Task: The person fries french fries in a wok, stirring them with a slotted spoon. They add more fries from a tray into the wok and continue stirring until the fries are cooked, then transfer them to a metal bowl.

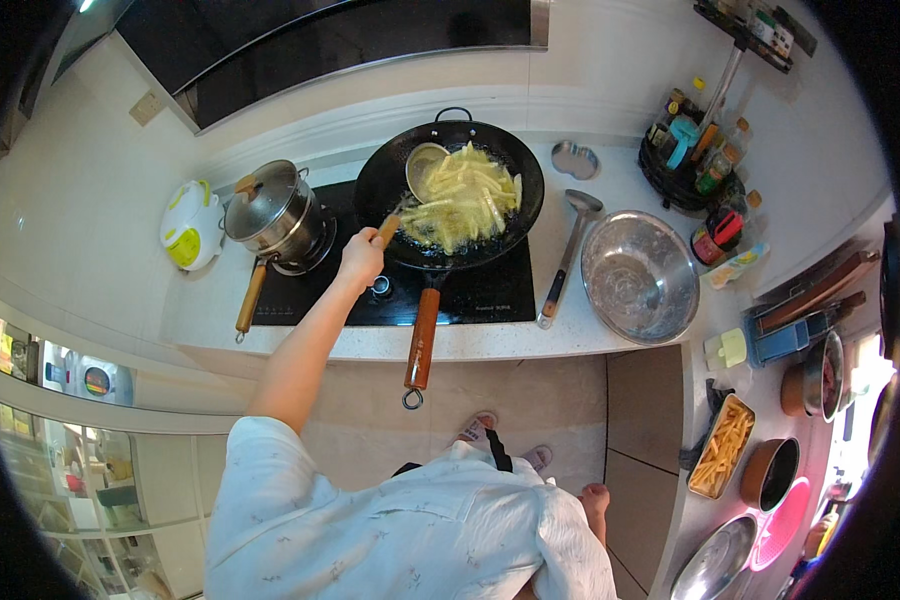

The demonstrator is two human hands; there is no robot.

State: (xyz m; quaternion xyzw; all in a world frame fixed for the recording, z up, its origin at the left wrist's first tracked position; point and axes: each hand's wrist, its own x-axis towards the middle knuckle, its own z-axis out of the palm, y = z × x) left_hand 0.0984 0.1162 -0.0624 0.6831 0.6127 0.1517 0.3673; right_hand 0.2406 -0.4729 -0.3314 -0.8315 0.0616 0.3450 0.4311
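Note:
My left hand (361, 259) grips the wooden handle (388, 229) of a round mesh skimmer (426, 171). The skimmer's bowl rests inside a black wok (379, 176), at the left of a heap of pale yellow potato strips (469, 195) in bubbling oil. The wok stands on a black glass cooktop (480, 296), its brown wooden handle (423, 337) pointing towards me. Low at my right side hangs my right hand (594, 501), away from the counter; its fingers are too small to make out clearly.
Left of the wok sits a lidded steel pot (274, 214). To its right lie a spatula (570, 255) and a steel bowl (640, 277), with a bottle rack (690, 172) behind. A tray of fried strips (722, 446) rests on the right-hand counter (664, 551).

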